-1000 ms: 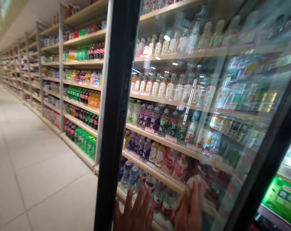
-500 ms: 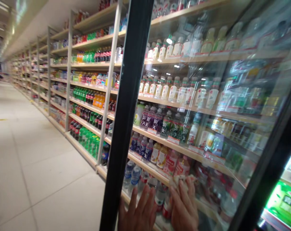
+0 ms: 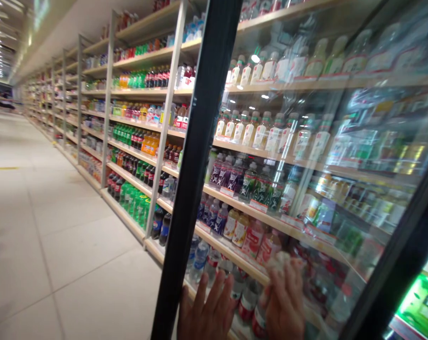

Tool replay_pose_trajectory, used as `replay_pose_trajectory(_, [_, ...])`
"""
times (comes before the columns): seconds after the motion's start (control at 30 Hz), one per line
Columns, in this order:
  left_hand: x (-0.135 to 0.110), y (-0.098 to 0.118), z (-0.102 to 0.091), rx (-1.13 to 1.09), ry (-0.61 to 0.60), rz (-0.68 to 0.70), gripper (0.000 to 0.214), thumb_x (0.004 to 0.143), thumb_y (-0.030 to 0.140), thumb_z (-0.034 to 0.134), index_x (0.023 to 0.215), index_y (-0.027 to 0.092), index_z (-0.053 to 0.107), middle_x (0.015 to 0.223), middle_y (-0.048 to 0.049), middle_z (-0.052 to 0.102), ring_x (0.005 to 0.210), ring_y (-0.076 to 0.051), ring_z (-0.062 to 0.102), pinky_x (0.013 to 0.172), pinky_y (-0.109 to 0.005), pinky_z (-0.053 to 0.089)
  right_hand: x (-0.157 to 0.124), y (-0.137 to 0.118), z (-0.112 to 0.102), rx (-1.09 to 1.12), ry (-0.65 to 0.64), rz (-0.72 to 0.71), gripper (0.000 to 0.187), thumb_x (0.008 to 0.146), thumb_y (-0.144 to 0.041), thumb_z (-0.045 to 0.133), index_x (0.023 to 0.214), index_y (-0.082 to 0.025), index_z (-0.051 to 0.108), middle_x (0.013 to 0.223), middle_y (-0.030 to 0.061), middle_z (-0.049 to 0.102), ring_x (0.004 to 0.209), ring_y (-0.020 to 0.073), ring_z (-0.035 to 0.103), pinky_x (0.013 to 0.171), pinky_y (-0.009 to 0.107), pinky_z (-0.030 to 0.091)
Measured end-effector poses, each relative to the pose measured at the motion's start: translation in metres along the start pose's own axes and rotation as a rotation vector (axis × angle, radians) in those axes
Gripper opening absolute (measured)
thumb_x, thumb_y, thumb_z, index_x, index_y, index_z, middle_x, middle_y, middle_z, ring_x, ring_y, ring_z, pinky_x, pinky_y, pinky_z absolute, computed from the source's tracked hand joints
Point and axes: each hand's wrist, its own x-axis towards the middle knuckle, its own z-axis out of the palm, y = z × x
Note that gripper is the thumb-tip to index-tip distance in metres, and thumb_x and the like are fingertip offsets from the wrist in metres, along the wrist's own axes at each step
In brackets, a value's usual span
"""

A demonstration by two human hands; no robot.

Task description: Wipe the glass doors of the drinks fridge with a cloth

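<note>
A glass door [image 3: 270, 156] in a black frame [image 3: 196, 156] stands in front of me. My left hand [image 3: 206, 307] lies against the glass by the frame's near edge, its fingers straight and apart, holding nothing. To its right, my right hand [image 3: 284, 304] presses a crumpled whitish cloth [image 3: 281, 259] to the pane, low down. The cloth shows only past the fingertips; the palm covers the rest. Behind the glass, several bottles of pink drink [image 3: 252, 238] are seen close to the right hand.
Shelves of bottled drinks [image 3: 139, 137] run along the left into the distance, beside a pale tiled floor [image 3: 75, 264]. The door's other dark edge [image 3: 394, 255] slants down at the right. Beyond it is a bright green package [image 3: 419, 302].
The whole view has shifted a little, so the door sits further right. My right hand has slid slightly right over the glass with the cloth. The left hand remains against the pane.
</note>
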Motion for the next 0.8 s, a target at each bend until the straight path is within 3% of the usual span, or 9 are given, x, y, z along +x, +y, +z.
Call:
replay_pose_trajectory(0.07, [-0.001,0.000,0.001,-0.010,-0.001,0.000,0.064,0.101,0.043,0.054,0.157,0.027,0.028,0.163,0.0024,0.022,0.154,-0.022,0.014,0.127,-0.051,0.003,0.011,0.010,-0.003,-0.079,0.155,0.286,0.056,0.097,-0.011,0.050,0.151,-0.023,0.043,0.158,0.0115,0.039,0.148,0.0318,0.036,0.119,0.063,0.033])
replay_pose_trajectory(0.13, [-0.003,0.000,0.002,-0.010,0.013,-0.005,0.061,0.102,0.042,0.052,0.156,0.027,0.028,0.163,0.0034,0.023,0.154,-0.022,0.014,0.127,-0.051,0.003,0.018,0.011,-0.004,-0.119,0.219,0.431,0.053,0.098,-0.013,0.048,0.151,-0.018,0.043,0.158,0.0165,0.038,0.148,0.0336,0.035,0.118,0.064,0.034])
replay_pose_trajectory(0.17, [-0.003,0.000,0.003,-0.007,0.021,-0.009,0.060,0.103,0.041,0.050,0.156,0.027,0.028,0.163,0.0041,0.023,0.154,-0.021,0.014,0.128,-0.051,0.003,0.018,0.008,-0.003,-0.115,0.192,0.404,0.053,0.099,-0.013,0.048,0.151,-0.018,0.042,0.158,0.0164,0.036,0.148,0.0342,0.034,0.117,0.065,0.035])
replay_pose_trajectory(0.27, [-0.002,0.001,0.003,-0.006,0.039,-0.021,0.057,0.104,0.041,0.047,0.156,0.028,0.028,0.163,0.0054,0.023,0.154,-0.020,0.015,0.128,-0.049,0.003,0.014,0.000,0.002,-0.045,0.023,0.060,0.058,0.097,-0.014,0.051,0.152,-0.027,0.040,0.161,0.0099,0.034,0.149,0.0341,0.032,0.116,0.065,0.036])
replay_pose_trajectory(0.33, [-0.001,0.001,0.003,-0.011,0.039,-0.021,0.058,0.103,0.042,0.048,0.156,0.028,0.028,0.162,0.0057,0.024,0.154,-0.020,0.016,0.128,-0.049,0.004,0.015,0.000,0.004,-0.009,0.013,-0.042,0.060,0.095,-0.012,0.054,0.151,-0.030,0.041,0.159,0.0080,0.037,0.148,0.0342,0.035,0.115,0.067,0.036])
replay_pose_trajectory(0.5, [0.001,0.001,0.002,-0.025,-0.004,-0.036,0.062,0.102,0.044,0.052,0.156,0.029,0.027,0.162,0.0067,0.022,0.154,-0.019,0.014,0.128,-0.048,0.003,0.037,0.004,0.004,-0.032,0.198,0.310,0.059,0.095,-0.004,0.049,0.151,-0.023,0.042,0.159,0.0152,0.035,0.149,0.0362,0.032,0.114,0.072,0.031])
replay_pose_trajectory(0.67, [-0.001,0.000,0.002,-0.038,0.023,-0.021,0.062,0.101,0.045,0.053,0.156,0.028,0.030,0.161,0.0047,0.026,0.154,-0.019,0.016,0.128,-0.049,0.003,0.046,-0.006,0.002,0.050,-0.022,-0.061,0.062,0.094,-0.008,0.052,0.152,-0.028,0.041,0.160,0.0073,0.037,0.150,0.0325,0.031,0.119,0.064,0.032])
replay_pose_trajectory(0.73, [-0.001,0.000,0.000,-0.043,-0.002,-0.037,0.062,0.101,0.045,0.054,0.156,0.029,0.029,0.160,0.0050,0.026,0.154,-0.019,0.015,0.128,-0.048,0.003,0.053,0.002,-0.002,0.058,0.043,0.002,0.062,0.094,-0.006,0.051,0.151,-0.029,0.042,0.159,0.0074,0.039,0.149,0.0315,0.035,0.119,0.064,0.033])
replay_pose_trajectory(0.8, [-0.001,0.001,-0.002,-0.044,-0.028,-0.042,0.063,0.101,0.044,0.054,0.156,0.029,0.028,0.160,0.0050,0.026,0.154,-0.019,0.014,0.128,-0.049,0.002,0.059,0.011,-0.006,0.055,0.146,0.194,0.061,0.095,-0.005,0.049,0.151,-0.028,0.041,0.159,0.0102,0.039,0.148,0.0310,0.035,0.118,0.066,0.033])
